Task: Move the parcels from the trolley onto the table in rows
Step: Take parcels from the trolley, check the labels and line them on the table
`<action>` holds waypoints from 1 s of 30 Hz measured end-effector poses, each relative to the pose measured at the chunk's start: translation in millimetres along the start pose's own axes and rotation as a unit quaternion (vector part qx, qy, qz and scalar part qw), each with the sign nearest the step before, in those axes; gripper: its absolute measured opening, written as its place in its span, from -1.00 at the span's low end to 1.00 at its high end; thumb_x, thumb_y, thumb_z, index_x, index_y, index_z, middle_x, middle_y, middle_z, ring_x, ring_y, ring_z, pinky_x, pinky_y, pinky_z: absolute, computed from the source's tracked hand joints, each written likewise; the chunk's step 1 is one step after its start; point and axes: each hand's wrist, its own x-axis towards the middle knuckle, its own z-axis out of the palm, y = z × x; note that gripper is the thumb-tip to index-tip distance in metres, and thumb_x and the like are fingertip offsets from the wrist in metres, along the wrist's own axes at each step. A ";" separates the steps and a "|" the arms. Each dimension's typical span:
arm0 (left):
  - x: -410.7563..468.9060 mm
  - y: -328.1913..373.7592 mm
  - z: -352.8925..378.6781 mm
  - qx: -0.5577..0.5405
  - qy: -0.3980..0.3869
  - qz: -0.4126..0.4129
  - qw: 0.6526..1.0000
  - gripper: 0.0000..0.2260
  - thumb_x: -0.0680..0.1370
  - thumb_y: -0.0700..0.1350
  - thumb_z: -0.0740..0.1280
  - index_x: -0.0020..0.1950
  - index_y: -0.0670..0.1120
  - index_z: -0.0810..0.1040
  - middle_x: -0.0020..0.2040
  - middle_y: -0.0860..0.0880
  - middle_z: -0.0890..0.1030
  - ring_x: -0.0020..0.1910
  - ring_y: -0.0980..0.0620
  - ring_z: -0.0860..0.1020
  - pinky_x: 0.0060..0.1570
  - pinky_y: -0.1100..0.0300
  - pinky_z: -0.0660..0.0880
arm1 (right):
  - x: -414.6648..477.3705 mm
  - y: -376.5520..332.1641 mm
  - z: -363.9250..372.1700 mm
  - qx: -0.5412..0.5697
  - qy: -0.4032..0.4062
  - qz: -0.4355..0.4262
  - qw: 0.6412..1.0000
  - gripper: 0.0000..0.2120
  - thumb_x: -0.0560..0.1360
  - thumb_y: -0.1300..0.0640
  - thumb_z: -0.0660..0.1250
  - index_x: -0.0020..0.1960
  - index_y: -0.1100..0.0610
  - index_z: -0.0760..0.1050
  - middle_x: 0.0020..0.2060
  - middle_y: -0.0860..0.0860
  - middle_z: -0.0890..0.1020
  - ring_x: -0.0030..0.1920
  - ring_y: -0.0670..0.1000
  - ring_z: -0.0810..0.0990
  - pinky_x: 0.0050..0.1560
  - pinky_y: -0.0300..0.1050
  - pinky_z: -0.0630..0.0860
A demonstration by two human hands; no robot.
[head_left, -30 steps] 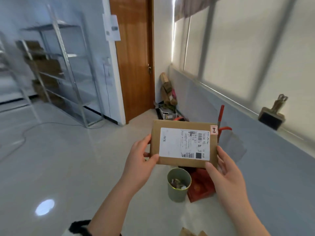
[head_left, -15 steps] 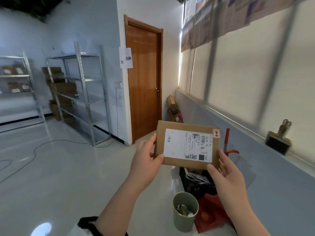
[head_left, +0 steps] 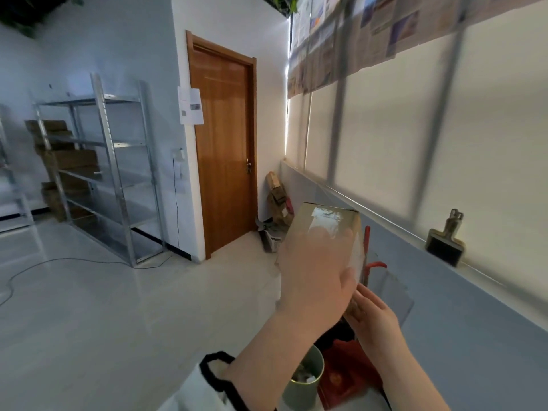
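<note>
Parcel (head_left: pixel 326 223) was up at chest height in front of the person, blurred, tilted nearly edge-on, neither trolley nor table in view. Left hand (head_left: pixel 314 280) was spread over its near face, gripping; right hand (head_left: pixel 373 315) pinched the lower corner. Best kept in both hands, levelled before setting down in line. Half a second earlier its label faced the camera flat; by now it had rotated and the view had lifted.

Pale glossy floor (head_left: pixel 118 307) carried a metal shelving rack (head_left: pixel 98 170) left of the wooden door (head_left: pixel 225 143); a green bin (head_left: pixel 305 381) stood nearer the camera than the door.
</note>
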 end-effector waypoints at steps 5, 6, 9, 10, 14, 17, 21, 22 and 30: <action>-1.7 -38.7 8.8 -0.262 -0.040 -0.205 0.942 -0.50 0.54 0.09 0.26 0.42 0.32 0.15 0.19 0.13 0.28 0.08 0.19 0.32 -0.09 0.36 0.42 | -17.0 -38.4 1.1 -0.185 0.079 -0.098 0.975 -0.55 0.48 0.30 0.32 0.36 0.17 0.40 0.19 0.05 0.57 0.12 -0.03 0.56 0.09 -0.13 0.50; -2.4 -48.0 10.2 -0.355 -0.051 -0.280 0.890 -0.51 0.55 0.04 0.28 0.42 0.31 0.18 0.19 0.15 0.30 0.06 0.20 0.37 -0.19 0.40 0.44 | -26.3 -49.0 5.7 -0.235 0.090 -0.134 0.958 -0.52 0.47 0.27 0.34 0.38 0.13 0.38 0.18 0.00 0.56 0.09 -0.14 0.56 0.06 -0.24 0.48; -11.5 -72.2 17.7 -0.599 -0.057 -0.445 0.663 -0.59 0.58 -0.12 0.27 0.37 0.23 0.37 0.19 0.12 0.51 0.07 0.15 0.50 -0.14 0.22 0.51 | -54.2 -69.0 26.6 -0.359 0.093 -0.245 0.896 -0.52 0.46 0.20 0.36 0.35 -0.01 0.40 0.16 -0.11 0.55 0.02 -0.27 0.54 -0.02 -0.41 0.47; -16.5 -76.7 22.1 -0.652 -0.061 -0.461 0.599 -0.62 0.59 -0.15 0.24 0.35 0.20 0.40 0.18 0.07 0.57 0.10 0.09 0.52 -0.06 0.10 0.53 | -62.0 -72.2 35.0 -0.402 0.087 -0.283 0.867 -0.53 0.46 0.20 0.36 0.34 -0.02 0.41 0.19 -0.13 0.53 0.10 -0.22 0.52 0.10 -0.29 0.47; -38.3 -74.6 42.1 -0.758 -0.083 -0.463 0.453 -0.65 0.60 -0.13 0.14 0.35 0.14 0.44 0.24 -0.08 0.57 0.28 -0.11 0.47 0.23 -0.22 0.39 | -82.1 -75.5 65.2 -0.542 0.064 -0.406 0.732 -0.54 0.42 0.19 0.42 0.31 0.12 0.46 0.22 -0.09 0.51 0.22 -0.10 0.38 0.26 -0.10 0.28; -45.4 -69.3 50.5 -0.780 -0.073 -0.479 0.396 -0.67 0.59 -0.12 0.14 0.32 0.09 0.48 0.27 -0.14 0.54 0.30 -0.15 0.45 0.31 -0.26 0.30 | -83.2 -75.1 75.6 -0.587 0.041 -0.416 0.693 -0.54 0.41 0.17 0.44 0.29 0.15 0.47 0.24 0.01 0.54 0.23 -0.01 0.43 0.25 -0.16 0.23; -43.3 -70.5 49.9 -0.766 -0.069 -0.483 0.418 -0.68 0.60 -0.11 0.14 0.31 0.11 0.48 0.26 -0.12 0.54 0.28 -0.13 0.46 0.25 -0.24 0.36 | -77.8 -78.0 72.8 -0.585 0.028 -0.406 0.702 -0.53 0.42 0.16 0.43 0.31 0.14 0.45 0.26 0.00 0.52 0.27 0.03 0.42 0.27 -0.18 0.21; -40.5 -70.4 46.8 -0.755 -0.076 -0.477 0.444 -0.68 0.60 -0.10 0.14 0.31 0.14 0.47 0.25 -0.09 0.55 0.27 -0.11 0.46 0.20 -0.22 0.40 | -75.8 -80.2 69.4 -0.575 0.031 -0.402 0.712 -0.52 0.42 0.16 0.43 0.32 0.14 0.45 0.27 -0.02 0.51 0.28 0.02 0.41 0.28 -0.17 0.21; 12.4 -61.1 19.5 -0.484 -0.266 -0.417 0.722 -0.70 0.53 0.13 0.29 0.19 0.04 0.48 0.02 0.05 0.53 -0.03 0.06 0.51 -0.27 0.15 0.47 | -52.2 -125.2 41.7 -0.527 0.114 -0.268 0.799 -0.75 0.46 0.00 0.33 0.11 -0.01 0.60 -0.16 -0.17 0.57 -0.06 -0.05 0.52 -0.08 -0.13 0.37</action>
